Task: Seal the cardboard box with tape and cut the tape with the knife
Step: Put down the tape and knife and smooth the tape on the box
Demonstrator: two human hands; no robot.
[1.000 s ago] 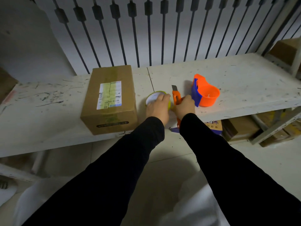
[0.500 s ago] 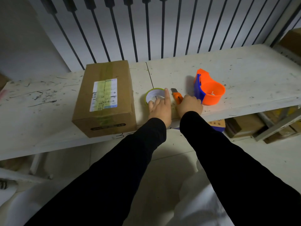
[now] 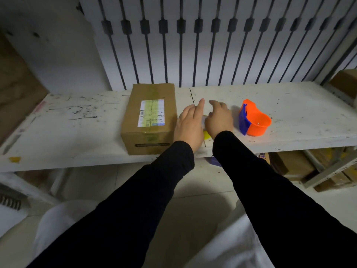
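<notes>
Now both hands have lifted, fingers loose, left hand (image 3: 190, 126) and right hand (image 3: 219, 118) covering the tape roll (image 3: 206, 135) beside the cardboard box (image 3: 151, 117), sealing apparently finished.

The cardboard box (image 3: 149, 120) sits flat on the white shelf, long side running away from me, brown, closed, with a strip of yellowish tape down the middle of its top and a white printed label over it. A dark printed bar marks its near face. Just right of the box, my hands cover most of the tape roll (image 3: 206, 135); only a sliver of its yellow edge shows between my wrists. I cannot see the knife from here; my hands hide that spot.
</notes>
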